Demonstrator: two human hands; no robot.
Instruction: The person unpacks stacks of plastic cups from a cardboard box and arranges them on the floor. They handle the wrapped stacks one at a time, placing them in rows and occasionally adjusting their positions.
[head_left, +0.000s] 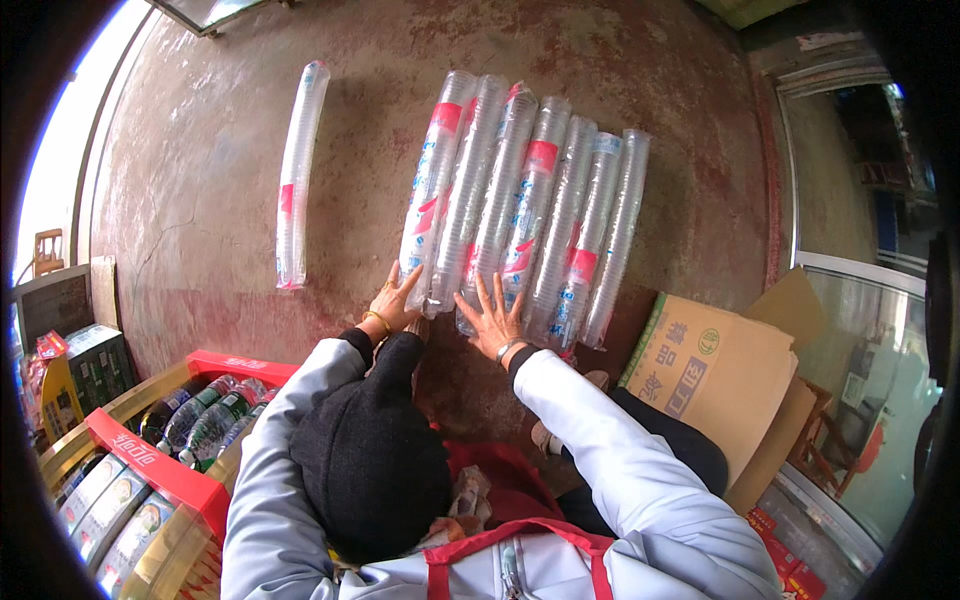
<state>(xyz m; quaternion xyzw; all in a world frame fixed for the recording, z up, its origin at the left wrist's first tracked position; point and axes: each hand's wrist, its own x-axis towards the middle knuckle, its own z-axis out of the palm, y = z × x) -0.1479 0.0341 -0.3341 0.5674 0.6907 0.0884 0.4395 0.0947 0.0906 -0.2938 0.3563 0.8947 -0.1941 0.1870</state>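
Several long stacks of clear plastic cups (525, 202), each in a printed plastic sleeve, lie side by side on the floor in front of me. My left hand (392, 304), with a gold-coloured bracelet, has its fingers spread at the near end of the leftmost stack (431, 187). Over the near ends of the middle stacks lies my right hand (493, 319), fingers apart, a metal watch or bracelet on its wrist. Neither hand is closed around a stack. One more sleeved cup stack (300, 180) lies apart, further left.
A cardboard box (712, 360) with printing stands at the right, beside a glass door (862, 360). At lower left, a red-edged display rack (161, 465) holds drink bottles (217, 420) and cartons (112, 502). A dark cardboard carton (97, 367) stands further left.
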